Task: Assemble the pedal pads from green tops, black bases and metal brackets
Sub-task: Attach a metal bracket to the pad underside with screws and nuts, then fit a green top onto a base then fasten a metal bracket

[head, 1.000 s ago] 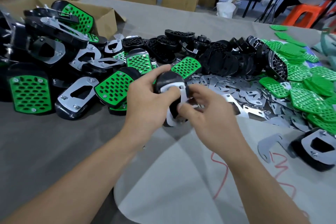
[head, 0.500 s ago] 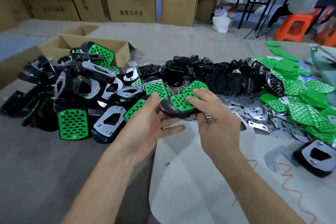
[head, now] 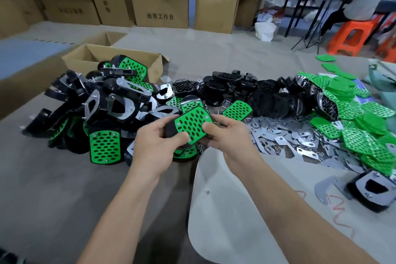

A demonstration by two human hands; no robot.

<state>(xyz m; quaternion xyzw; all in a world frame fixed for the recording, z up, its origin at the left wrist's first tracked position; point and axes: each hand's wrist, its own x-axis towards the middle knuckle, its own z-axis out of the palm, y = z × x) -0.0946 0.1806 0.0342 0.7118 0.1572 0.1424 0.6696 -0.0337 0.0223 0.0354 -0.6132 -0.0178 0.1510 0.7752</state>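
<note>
Green-topped pedal pad (head: 191,126) held above the desk (head: 53,188) in front of the assembled pile (head: 102,111), left hand (head: 156,150) grip curled round its black base, right hand (head: 227,135) grip pinching its right edge, loose metal brackets (head: 276,135) and green tops (head: 360,126) to the right.

Both bare forearms reach forward from the bottom edge and draw together at the middle. The left hand (head: 155,146) curls around a pedal pad (head: 192,124), its thumb pressed on the near corner and its fingers hidden beneath. The right hand (head: 230,135) grips the opposite side, thumb on top, fingers wrapped underneath.
</note>
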